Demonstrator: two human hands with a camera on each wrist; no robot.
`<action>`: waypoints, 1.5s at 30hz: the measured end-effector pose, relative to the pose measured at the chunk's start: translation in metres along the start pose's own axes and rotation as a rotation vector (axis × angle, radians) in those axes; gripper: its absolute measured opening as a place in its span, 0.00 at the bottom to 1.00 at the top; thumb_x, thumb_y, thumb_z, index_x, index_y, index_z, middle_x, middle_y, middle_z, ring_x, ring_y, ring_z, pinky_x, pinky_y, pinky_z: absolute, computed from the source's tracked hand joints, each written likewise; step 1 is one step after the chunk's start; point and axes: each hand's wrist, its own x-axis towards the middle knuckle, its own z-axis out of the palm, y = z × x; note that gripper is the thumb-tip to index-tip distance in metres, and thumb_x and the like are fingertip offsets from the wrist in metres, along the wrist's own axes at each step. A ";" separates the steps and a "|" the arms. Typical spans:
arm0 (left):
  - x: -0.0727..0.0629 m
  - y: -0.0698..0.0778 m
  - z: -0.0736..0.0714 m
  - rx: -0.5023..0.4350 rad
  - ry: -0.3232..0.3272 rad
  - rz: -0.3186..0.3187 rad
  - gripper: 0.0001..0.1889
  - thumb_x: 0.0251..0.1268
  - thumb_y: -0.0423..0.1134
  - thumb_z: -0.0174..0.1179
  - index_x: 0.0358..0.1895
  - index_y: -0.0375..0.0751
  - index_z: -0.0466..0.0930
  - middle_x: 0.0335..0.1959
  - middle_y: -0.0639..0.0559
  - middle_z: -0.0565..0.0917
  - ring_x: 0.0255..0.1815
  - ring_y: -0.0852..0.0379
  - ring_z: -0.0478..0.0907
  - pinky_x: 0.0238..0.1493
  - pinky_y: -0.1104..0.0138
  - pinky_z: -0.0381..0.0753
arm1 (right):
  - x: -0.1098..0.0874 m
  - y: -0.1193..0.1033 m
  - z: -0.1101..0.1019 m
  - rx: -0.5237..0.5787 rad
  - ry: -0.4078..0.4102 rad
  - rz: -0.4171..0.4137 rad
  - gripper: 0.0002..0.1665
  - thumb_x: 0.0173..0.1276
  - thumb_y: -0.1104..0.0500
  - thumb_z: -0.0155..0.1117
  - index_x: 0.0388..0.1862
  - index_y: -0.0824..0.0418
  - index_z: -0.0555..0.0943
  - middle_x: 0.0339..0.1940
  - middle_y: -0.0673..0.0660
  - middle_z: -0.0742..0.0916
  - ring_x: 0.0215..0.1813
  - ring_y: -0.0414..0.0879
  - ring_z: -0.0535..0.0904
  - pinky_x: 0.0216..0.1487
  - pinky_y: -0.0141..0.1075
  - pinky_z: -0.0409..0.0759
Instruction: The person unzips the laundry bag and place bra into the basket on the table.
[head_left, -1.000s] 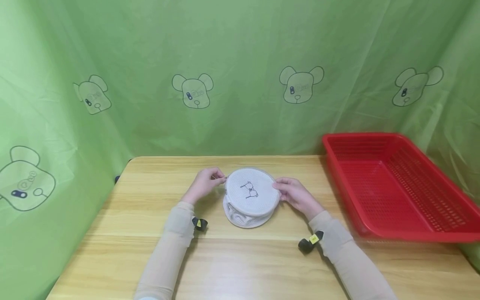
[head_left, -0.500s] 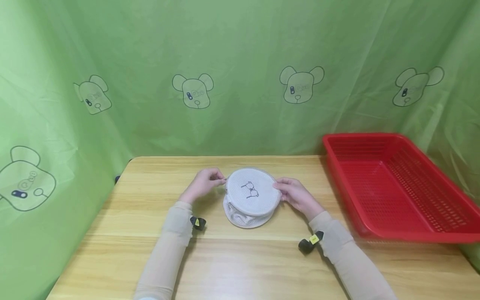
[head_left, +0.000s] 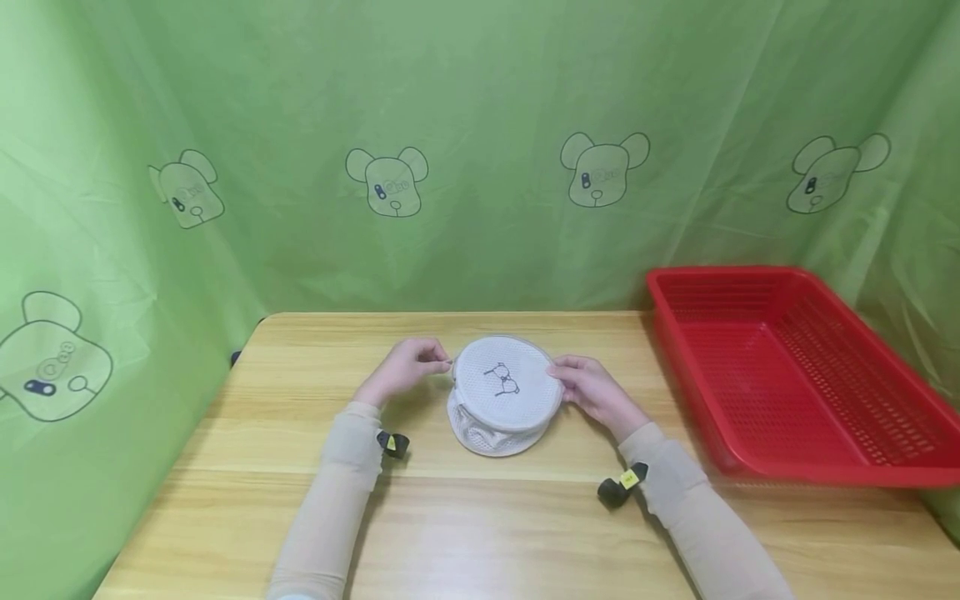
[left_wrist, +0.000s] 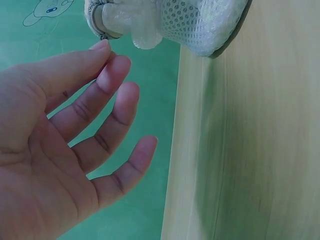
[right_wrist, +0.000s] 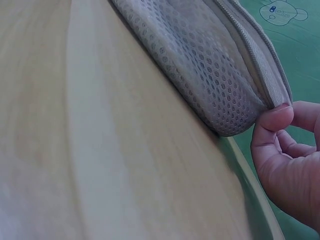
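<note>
A round white mesh laundry bag (head_left: 508,383) with a bra drawn on its top stands on the wooden table, its side slightly slumped. In the left wrist view, the thumb and forefinger of my left hand (left_wrist: 75,120) pinch the zipper pull (left_wrist: 103,36) at the bag's rim, while the other fingers are spread loosely. My right hand (head_left: 596,392) pinches the bag's rim on the opposite side, beside the zipper (right_wrist: 250,50) that shows in the right wrist view. The bag's inside and the far side of its rim are hidden.
A large red plastic basket (head_left: 750,400) stands to the right of my right hand, partly over the table (head_left: 465,533). A green curtain (head_left: 487,250) printed with bear heads hangs behind and at both sides.
My left hand has shifted very slightly to the left and its forearm with it, still at the zipper pull. The right hand and the bag stay almost the same.
</note>
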 end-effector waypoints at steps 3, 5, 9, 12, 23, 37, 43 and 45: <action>0.000 0.000 0.000 -0.006 -0.007 0.004 0.03 0.62 0.37 0.64 0.36 0.42 0.82 0.35 0.49 0.85 0.39 0.57 0.80 0.51 0.60 0.79 | 0.000 0.000 0.000 -0.001 0.003 -0.002 0.05 0.70 0.69 0.55 0.41 0.61 0.76 0.29 0.48 0.83 0.27 0.36 0.78 0.28 0.26 0.79; 0.000 0.000 -0.001 -0.009 -0.013 0.007 0.03 0.62 0.36 0.64 0.36 0.41 0.82 0.35 0.49 0.85 0.39 0.57 0.80 0.52 0.60 0.79 | 0.000 0.000 0.000 -0.002 0.003 -0.004 0.04 0.70 0.69 0.55 0.41 0.61 0.76 0.29 0.48 0.83 0.26 0.36 0.78 0.28 0.26 0.79; -0.002 0.001 -0.002 -0.014 -0.029 0.006 0.03 0.63 0.36 0.64 0.36 0.41 0.82 0.36 0.49 0.85 0.40 0.57 0.79 0.52 0.60 0.79 | -0.001 -0.001 0.001 0.001 0.007 -0.006 0.05 0.70 0.69 0.55 0.40 0.61 0.76 0.29 0.48 0.83 0.25 0.36 0.77 0.27 0.25 0.78; -0.002 0.001 -0.003 -0.019 -0.041 0.002 0.03 0.63 0.36 0.64 0.36 0.42 0.82 0.36 0.49 0.85 0.40 0.57 0.80 0.52 0.60 0.79 | -0.001 -0.001 0.002 0.001 0.008 -0.004 0.05 0.70 0.69 0.55 0.41 0.61 0.76 0.28 0.48 0.83 0.25 0.36 0.76 0.26 0.25 0.77; -0.003 -0.002 -0.006 -0.045 -0.087 -0.007 0.03 0.62 0.36 0.64 0.36 0.43 0.81 0.38 0.49 0.85 0.44 0.50 0.81 0.55 0.58 0.79 | -0.001 -0.001 0.002 0.001 0.011 0.002 0.05 0.70 0.69 0.55 0.40 0.61 0.76 0.28 0.48 0.83 0.24 0.36 0.77 0.26 0.25 0.77; -0.005 -0.004 -0.009 -0.049 -0.139 0.004 0.03 0.62 0.35 0.64 0.37 0.42 0.82 0.40 0.47 0.87 0.43 0.56 0.81 0.60 0.54 0.76 | -0.001 -0.001 0.002 -0.010 0.020 0.008 0.04 0.71 0.68 0.55 0.41 0.62 0.74 0.28 0.48 0.83 0.25 0.36 0.78 0.27 0.26 0.79; -0.006 -0.004 -0.010 -0.065 -0.143 0.001 0.03 0.62 0.36 0.64 0.37 0.41 0.82 0.40 0.47 0.87 0.44 0.55 0.81 0.61 0.52 0.75 | -0.001 -0.001 0.001 -0.004 0.020 0.011 0.04 0.71 0.68 0.55 0.42 0.62 0.74 0.29 0.48 0.83 0.26 0.36 0.78 0.28 0.25 0.78; -0.006 -0.003 -0.010 -0.063 -0.140 -0.004 0.04 0.62 0.37 0.64 0.37 0.42 0.82 0.40 0.47 0.86 0.44 0.54 0.81 0.61 0.53 0.75 | -0.001 -0.001 0.001 0.003 0.017 0.013 0.04 0.71 0.68 0.55 0.42 0.62 0.74 0.29 0.48 0.83 0.27 0.36 0.78 0.29 0.26 0.79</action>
